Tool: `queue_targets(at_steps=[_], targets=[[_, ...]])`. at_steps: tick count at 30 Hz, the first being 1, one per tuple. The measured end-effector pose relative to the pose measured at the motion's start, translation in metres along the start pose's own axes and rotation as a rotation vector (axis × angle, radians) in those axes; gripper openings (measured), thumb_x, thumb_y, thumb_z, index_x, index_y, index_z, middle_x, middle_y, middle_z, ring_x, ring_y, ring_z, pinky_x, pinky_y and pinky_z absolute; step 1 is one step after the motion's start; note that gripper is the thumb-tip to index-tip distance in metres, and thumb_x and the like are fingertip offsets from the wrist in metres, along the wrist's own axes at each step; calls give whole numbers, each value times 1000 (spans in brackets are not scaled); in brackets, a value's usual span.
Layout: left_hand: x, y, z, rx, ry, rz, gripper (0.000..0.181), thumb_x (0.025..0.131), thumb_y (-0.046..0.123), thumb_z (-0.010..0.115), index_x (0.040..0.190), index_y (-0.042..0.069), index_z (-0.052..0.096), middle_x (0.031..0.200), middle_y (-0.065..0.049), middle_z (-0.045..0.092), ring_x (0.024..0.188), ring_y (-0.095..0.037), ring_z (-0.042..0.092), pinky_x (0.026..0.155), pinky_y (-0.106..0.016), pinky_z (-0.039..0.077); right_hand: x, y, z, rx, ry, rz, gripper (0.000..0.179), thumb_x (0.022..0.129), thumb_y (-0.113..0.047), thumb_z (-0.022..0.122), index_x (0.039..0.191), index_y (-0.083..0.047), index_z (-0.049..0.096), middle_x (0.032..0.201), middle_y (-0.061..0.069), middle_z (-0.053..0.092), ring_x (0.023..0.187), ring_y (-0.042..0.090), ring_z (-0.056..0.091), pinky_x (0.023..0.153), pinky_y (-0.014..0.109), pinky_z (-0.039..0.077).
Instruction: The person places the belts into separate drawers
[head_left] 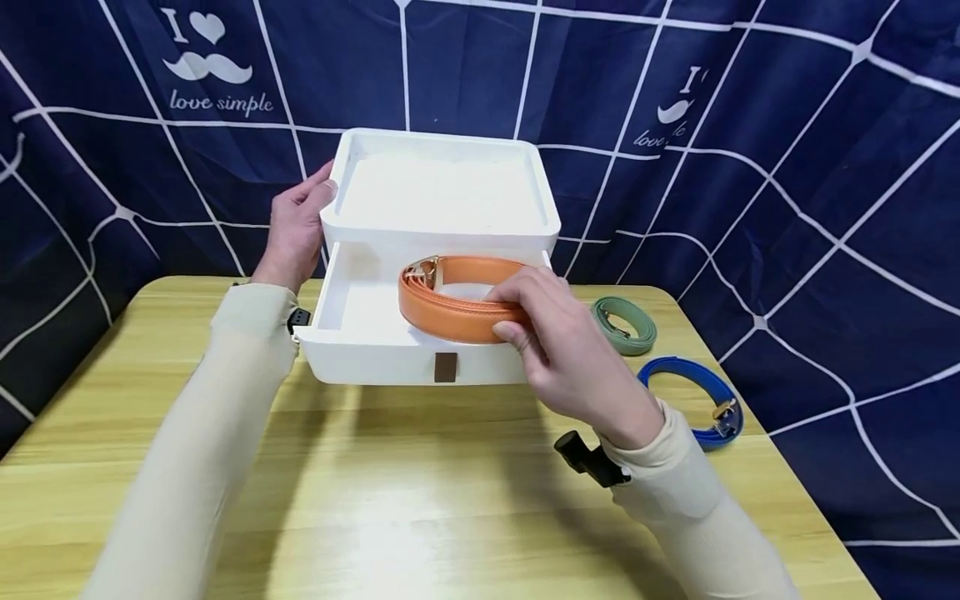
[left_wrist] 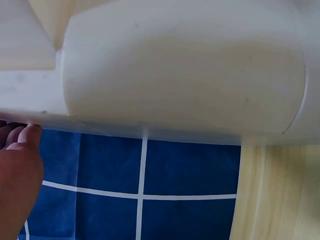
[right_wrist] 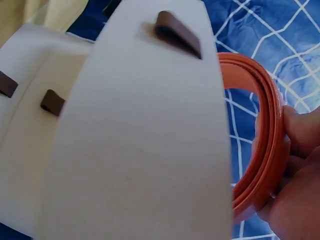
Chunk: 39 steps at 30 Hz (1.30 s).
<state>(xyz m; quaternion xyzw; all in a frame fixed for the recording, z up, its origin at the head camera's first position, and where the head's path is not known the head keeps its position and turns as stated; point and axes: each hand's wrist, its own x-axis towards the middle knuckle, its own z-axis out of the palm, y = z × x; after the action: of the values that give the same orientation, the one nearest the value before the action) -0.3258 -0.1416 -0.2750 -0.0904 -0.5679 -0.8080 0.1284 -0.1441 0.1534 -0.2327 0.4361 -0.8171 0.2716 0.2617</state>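
A white drawer box [head_left: 450,187] stands on the table with its top drawer [head_left: 375,358] pulled out. My left hand [head_left: 291,229] holds the box at its rear left side; some of its fingers are hidden behind the edge. Over the drawer, my right hand [head_left: 562,346] pinches a coiled orange belt [head_left: 457,321] at its right side, thumb outside and fingers inside the coil. The belt's gold buckle [head_left: 423,271] faces left. In the right wrist view the orange belt [right_wrist: 277,130] shows beyond the drawer's white front [right_wrist: 145,130].
A coiled green belt [head_left: 637,329] and a coiled blue belt [head_left: 705,379] lie on the wooden table [head_left: 420,500] to the right. Brown pull tabs [right_wrist: 52,102] mark the lower drawers. A dark blue curtain [head_left: 465,67] with white lines hangs behind and at the right.
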Motion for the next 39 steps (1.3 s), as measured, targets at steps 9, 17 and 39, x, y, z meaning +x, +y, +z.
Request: queue_targets(at_steps=[9, 17, 39], targets=[[0, 3, -1, -23, 5, 18, 43, 96, 9, 57, 138, 1, 54, 142, -5, 53, 126, -19, 50, 95, -23, 46, 7, 11, 13, -36, -28, 80, 15, 92, -3, 64, 105, 2, 60, 101, 8, 61, 94, 23, 50, 84, 36, 41], [-2, 6, -2, -33, 6, 2, 42, 96, 8, 57, 138, 2, 55, 142, -5, 53, 125, -19, 51, 94, -23, 47, 13, 15, 23, -40, -82, 121, 14, 90, -1, 66, 103, 1, 61, 102, 8, 62, 94, 23, 50, 84, 35, 41], [-1, 0, 2, -37, 5, -14, 42, 96, 9, 56, 138, 3, 55, 142, -6, 53, 122, -20, 52, 91, -22, 48, 25, 21, 12, -12, -301, 298, 11, 89, -10, 72, 100, -9, 74, 92, -4, 67, 87, 14, 55, 79, 30, 44]])
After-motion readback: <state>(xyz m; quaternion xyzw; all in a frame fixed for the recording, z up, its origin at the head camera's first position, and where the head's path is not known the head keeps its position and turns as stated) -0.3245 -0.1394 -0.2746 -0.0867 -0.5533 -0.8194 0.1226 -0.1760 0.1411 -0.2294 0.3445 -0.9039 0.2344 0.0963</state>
